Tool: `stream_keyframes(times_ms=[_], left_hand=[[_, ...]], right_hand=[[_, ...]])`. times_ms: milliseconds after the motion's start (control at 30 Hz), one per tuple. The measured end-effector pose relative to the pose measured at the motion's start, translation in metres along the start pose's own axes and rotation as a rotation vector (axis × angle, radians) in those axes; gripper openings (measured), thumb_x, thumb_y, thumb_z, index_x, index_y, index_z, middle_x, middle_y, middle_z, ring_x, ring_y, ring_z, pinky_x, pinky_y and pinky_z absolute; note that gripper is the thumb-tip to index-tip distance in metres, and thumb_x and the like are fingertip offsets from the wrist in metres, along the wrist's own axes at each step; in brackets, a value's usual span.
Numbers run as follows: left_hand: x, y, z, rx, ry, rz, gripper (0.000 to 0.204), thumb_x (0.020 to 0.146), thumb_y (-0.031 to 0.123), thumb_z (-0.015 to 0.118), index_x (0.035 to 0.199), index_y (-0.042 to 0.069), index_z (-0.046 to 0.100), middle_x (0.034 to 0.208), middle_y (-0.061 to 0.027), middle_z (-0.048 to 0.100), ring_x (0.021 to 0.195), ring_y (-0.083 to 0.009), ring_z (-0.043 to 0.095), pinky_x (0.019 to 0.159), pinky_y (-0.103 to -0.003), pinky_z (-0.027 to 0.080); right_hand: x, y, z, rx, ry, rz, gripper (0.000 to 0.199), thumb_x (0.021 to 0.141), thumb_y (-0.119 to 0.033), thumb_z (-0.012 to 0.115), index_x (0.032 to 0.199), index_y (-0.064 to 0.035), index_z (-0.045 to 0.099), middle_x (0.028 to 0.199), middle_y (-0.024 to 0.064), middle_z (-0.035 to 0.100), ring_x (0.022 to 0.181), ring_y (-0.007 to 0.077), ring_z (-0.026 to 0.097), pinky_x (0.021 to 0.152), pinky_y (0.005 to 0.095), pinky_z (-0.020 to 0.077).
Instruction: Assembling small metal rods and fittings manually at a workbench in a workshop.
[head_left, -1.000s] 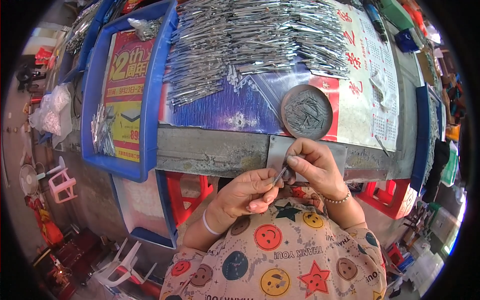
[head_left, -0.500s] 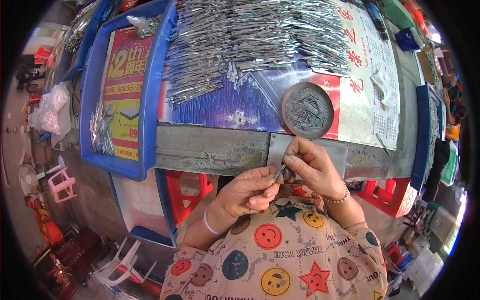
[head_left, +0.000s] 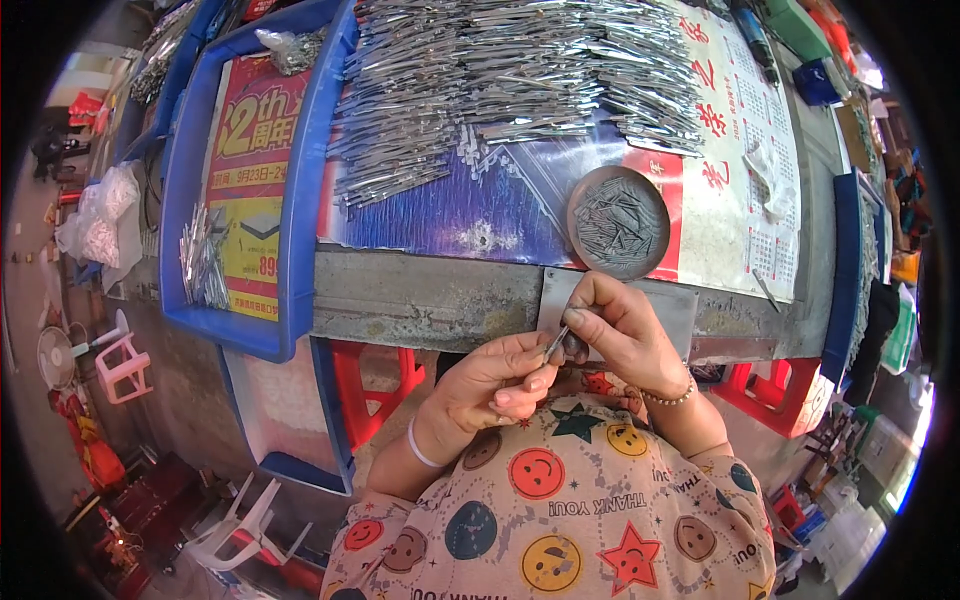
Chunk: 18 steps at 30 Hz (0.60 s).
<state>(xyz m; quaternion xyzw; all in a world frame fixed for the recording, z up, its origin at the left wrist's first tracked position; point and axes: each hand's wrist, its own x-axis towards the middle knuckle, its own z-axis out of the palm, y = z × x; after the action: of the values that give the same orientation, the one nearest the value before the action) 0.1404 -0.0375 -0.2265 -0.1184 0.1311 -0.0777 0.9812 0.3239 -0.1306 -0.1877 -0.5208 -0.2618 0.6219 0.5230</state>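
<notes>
In front of my body, both hands pinch one slim metal piece (head_left: 556,344) between thumbs and fingertips. My left hand (head_left: 497,378) grips its lower end, with the other fingers curled loosely. From the other side my right hand (head_left: 622,325) is closed on the upper end. Just beyond the right hand stands a round shallow dish (head_left: 574,240) full of short grey metal pins (head_left: 617,215). Long shiny metal strips (head_left: 530,75) lie in thick rows across the far part of the table. Fingers hide part of the held piece, so its exact kind is unclear.
A blue tray (head_left: 305,200) at the left holds a small bundle of metal strips (head_left: 205,258) and a plastic bag (head_left: 290,50). A flat metal plate (head_left: 672,318) lies at the table's near edge. Red stools (head_left: 372,385) stand below. Printed sheets (head_left: 730,220) cover the tabletop.
Both hands keep their pinch on the slim metal piece, with only a slight shift of the fingers. The view has moved a little; nothing else visibly differs.
</notes>
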Motion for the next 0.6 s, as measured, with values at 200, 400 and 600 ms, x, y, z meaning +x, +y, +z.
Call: stream_keyframes(times_ms=[200,400,600], left_hand=[[-0.002,0.002,0.0,0.002,-0.008,0.0,0.02,0.1,0.013,0.046,0.114,-0.001,0.051,0.079,-0.0048,0.057,0.046,-0.004,0.047,0.04,-0.016,0.037],[-0.003,0.005,0.001,0.013,-0.034,0.01,0.019,0.099,0.012,0.047,0.113,-0.001,0.051,0.08,-0.0048,0.056,0.047,-0.0039,0.047,0.04,-0.015,0.036],[-0.014,0.011,0.023,0.782,0.274,0.305,0.016,0.097,0.015,0.055,0.105,0.001,0.055,0.074,-0.0038,0.058,0.052,-0.0078,0.052,0.05,-0.024,0.045]], right_hand=[[0.002,-0.001,0.001,-0.008,-0.009,-0.006,0.016,0.098,-0.014,0.053,0.09,-0.0011,0.048,0.076,0.0004,0.056,0.066,0.0043,0.053,0.057,0.0201,0.0455],[0.006,-0.002,0.004,0.004,0.002,0.003,0.017,0.097,-0.014,0.055,0.089,-0.0012,0.048,0.077,0.0,0.057,0.066,0.0039,0.053,0.057,0.0201,0.0456],[0.01,-0.005,0.009,-0.081,0.082,-0.094,0.013,0.096,-0.011,0.055,0.099,0.0005,0.052,0.082,0.0024,0.058,0.072,0.0077,0.057,0.062,0.0223,0.0483]])
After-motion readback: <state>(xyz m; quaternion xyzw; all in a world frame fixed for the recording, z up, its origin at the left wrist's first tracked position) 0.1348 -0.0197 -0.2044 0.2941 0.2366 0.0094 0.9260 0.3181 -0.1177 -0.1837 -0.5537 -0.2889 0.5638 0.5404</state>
